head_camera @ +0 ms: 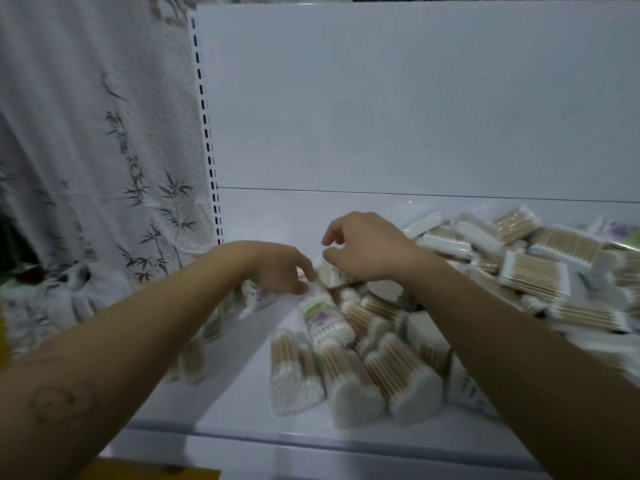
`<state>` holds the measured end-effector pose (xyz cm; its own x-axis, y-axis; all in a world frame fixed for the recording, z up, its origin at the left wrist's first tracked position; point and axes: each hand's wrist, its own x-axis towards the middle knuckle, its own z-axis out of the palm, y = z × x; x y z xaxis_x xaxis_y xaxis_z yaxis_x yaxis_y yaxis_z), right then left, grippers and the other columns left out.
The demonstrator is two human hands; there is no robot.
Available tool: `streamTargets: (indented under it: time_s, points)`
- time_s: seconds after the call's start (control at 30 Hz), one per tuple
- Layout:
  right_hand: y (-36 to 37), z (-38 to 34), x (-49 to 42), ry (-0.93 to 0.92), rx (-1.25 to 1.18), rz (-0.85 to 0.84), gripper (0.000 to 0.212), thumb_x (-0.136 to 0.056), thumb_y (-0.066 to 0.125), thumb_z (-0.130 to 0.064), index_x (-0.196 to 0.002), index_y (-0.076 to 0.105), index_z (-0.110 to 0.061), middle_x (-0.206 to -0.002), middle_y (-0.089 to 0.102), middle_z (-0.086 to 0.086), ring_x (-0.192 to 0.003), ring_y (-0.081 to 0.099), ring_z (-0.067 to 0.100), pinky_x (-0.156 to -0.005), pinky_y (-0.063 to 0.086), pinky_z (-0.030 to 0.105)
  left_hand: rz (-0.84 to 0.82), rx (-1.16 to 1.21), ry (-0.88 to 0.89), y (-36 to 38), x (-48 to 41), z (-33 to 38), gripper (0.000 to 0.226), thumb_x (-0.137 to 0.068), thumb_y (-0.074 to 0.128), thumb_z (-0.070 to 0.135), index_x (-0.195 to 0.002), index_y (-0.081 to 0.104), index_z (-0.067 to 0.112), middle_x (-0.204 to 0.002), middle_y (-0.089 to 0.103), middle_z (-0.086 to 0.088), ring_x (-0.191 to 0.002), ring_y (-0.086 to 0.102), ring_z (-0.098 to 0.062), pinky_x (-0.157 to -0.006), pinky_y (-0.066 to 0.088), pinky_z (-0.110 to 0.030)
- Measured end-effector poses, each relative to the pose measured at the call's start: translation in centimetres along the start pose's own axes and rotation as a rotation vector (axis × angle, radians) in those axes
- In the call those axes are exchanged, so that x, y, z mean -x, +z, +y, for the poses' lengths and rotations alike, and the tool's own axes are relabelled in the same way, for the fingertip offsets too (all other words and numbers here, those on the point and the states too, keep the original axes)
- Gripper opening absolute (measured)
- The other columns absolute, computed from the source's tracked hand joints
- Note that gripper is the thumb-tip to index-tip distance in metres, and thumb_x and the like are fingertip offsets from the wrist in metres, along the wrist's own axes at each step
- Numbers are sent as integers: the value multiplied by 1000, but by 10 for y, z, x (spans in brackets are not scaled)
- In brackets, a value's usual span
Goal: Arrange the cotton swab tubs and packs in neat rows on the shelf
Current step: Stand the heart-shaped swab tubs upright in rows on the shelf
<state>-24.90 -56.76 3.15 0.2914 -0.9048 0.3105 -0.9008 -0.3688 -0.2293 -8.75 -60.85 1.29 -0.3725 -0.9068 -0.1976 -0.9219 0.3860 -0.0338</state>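
Observation:
A white shelf (239,382) carries a loose heap of cotton swab packs (540,268) on its right half and several clear tubs (349,372) lying on their sides near the front. One labelled tub (322,317) lies tipped among them. My left hand (280,268) reaches in from the left, and its fingertips touch the top end of that labelled tub. My right hand (363,244) hovers over the middle of the heap with its fingers loosely curled and nothing in them. A few more tubs (194,358) lie partly hidden under my left forearm.
The shelf's white back panel (415,98) rises behind the heap, with a slotted upright (207,133) at its left edge. A white cloth with a bamboo print (104,150) hangs left of the shelf. The shelf's front lip (311,438) runs below the tubs.

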Motion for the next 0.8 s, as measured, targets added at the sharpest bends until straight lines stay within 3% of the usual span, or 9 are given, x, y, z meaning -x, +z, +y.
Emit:
streamTargets:
  time_s: [0.1, 0.23, 0.27, 0.37, 0.43, 0.5, 0.57, 0.67, 0.8]
  points:
    - [5, -12, 2, -28, -35, -42, 26, -92, 55, -27, -116, 66, -26, -121, 63, -4, -111, 57, 18, -99, 45, 34, -18, 25, 40, 7, -9, -1, 41, -89, 64, 42, -126, 53, 29, -125, 52, 10, -113, 58, -21, -102, 44, -39]
    - [5, -14, 2, -31, -2, -46, 30, -93, 52, -24, -120, 63, -26, -125, 61, -3, -116, 55, 18, -103, 41, 35, 0, 84, 71, 11, -22, -5, 20, -85, 72, 32, -92, 54, 26, -99, 58, 7, -98, 58, -21, -94, 50, -40]
    - [5, -13, 2, -30, 11, -48, 29, -93, 52, -24, -120, 63, -26, -124, 61, -4, -116, 54, 18, -103, 40, 35, -1, 96, 71, 10, -25, -6, 21, -84, 73, 31, -91, 54, 25, -99, 58, 6, -98, 59, -22, -92, 50, -40]
    - [8, -9, 6, -31, 51, -73, 26, -94, 51, -24, -115, 65, -26, -116, 64, -4, -111, 57, 18, -100, 41, 33, -31, 115, 59, 9, -26, -7, 47, -83, 75, 31, -123, 54, 16, -128, 55, -2, -113, 58, -25, -91, 51, -32]
    - [12, -6, 9, -30, 67, -87, 26, -95, 49, -23, -115, 64, -27, -116, 65, -4, -111, 57, 18, -100, 40, 34, -61, 116, 50, 7, -27, -8, 64, -85, 73, 29, -139, 41, 15, -140, 47, -2, -92, 63, -22, -62, 50, -17]
    - [13, -3, 11, -26, 77, -88, 26, -96, 48, -25, -117, 63, -27, -120, 64, -4, -113, 56, 18, -102, 38, 34, -72, 133, 19, 5, -29, -8, 70, -86, 72, 27, -143, 33, 18, -145, 40, -1, -62, 57, -14, -48, 43, -20]
    - [15, -2, 13, -32, 86, -92, 27, -97, 47, -27, -120, 62, -29, -122, 62, -5, -116, 55, 18, -103, 36, 33, -67, 174, 0, 5, -30, -9, 72, -85, 73, 23, -143, 31, 19, -144, 42, -2, -64, 57, -13, -56, 49, -28]
    - [19, -4, 15, -67, 146, -100, 28, -98, 47, -29, -122, 60, -30, -119, 62, -7, -115, 55, 17, -101, 32, 34, -78, 218, -12, 6, -26, -10, 77, -80, 76, 17, -143, 30, 18, -141, 44, -1, -103, 58, -24, -76, 55, -37]
    - [27, -4, 18, -83, 186, -102, 30, -96, 48, -31, -123, 60, -30, -113, 63, -5, -112, 55, 20, -101, 32, 37, -53, 241, -40, 18, -24, -7, 79, -73, 80, 15, -137, 33, 17, -130, 51, -1, -104, 60, -29, -87, 54, -53]
